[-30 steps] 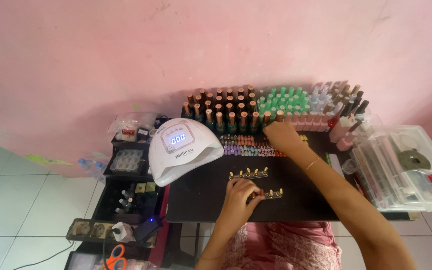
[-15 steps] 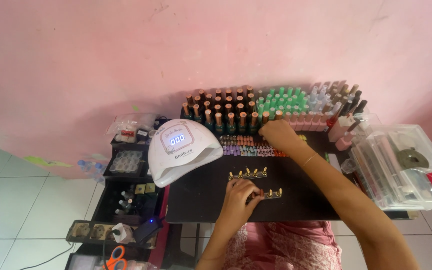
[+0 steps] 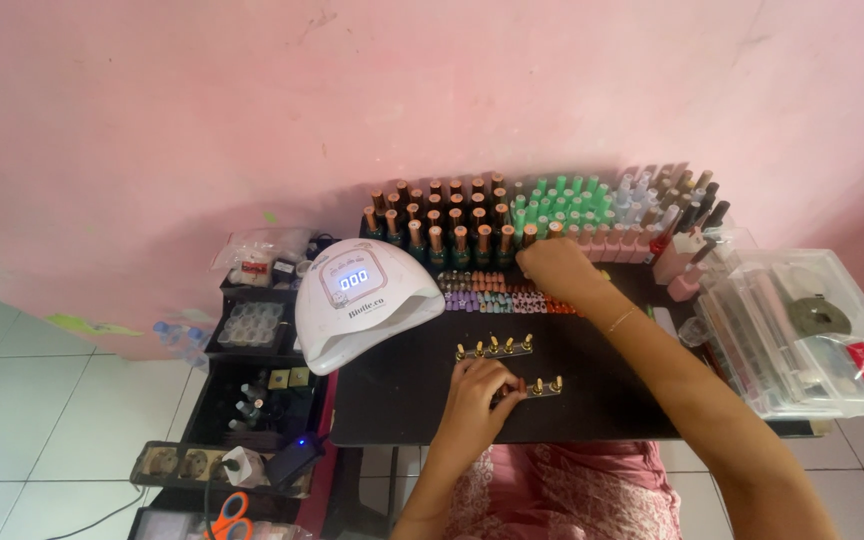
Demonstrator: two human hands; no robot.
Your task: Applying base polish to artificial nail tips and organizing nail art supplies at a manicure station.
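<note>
The left hand (image 3: 477, 395) rests curled on the black desk (image 3: 402, 400), its fingers closed over the left end of a small strip holder (image 3: 542, 386) with gold-topped pegs; the grip itself is hidden under the knuckles, so whether it pinches the strip or only presses on it I cannot tell. A second peg strip (image 3: 497, 347) lies just behind it, towards the wall, untouched.

Taking the white nail-curing lamp (image 3: 362, 300) as the landmark: it stands on the desk's left rear corner with its small display lit. To its right runs a row of coloured nail tips (image 3: 497, 300), and at the right end of that row is the right hand (image 3: 557, 268), arm stretched across the desk, fingers bunched and pointing down at the foot of the bottle rack (what they pinch, if anything, is covered by the hand itself). Behind that row, against the pink wall, stand the ranks of polish bottles (image 3: 452, 220), dark with copper caps nearest the lamp, then green, then pale and pink farther right.

Far right of the lamp sits a clear plastic organiser box (image 3: 812, 340). Left of the lamp, off the desk, is a black trolley (image 3: 252, 380) with small jars and a power strip.
</note>
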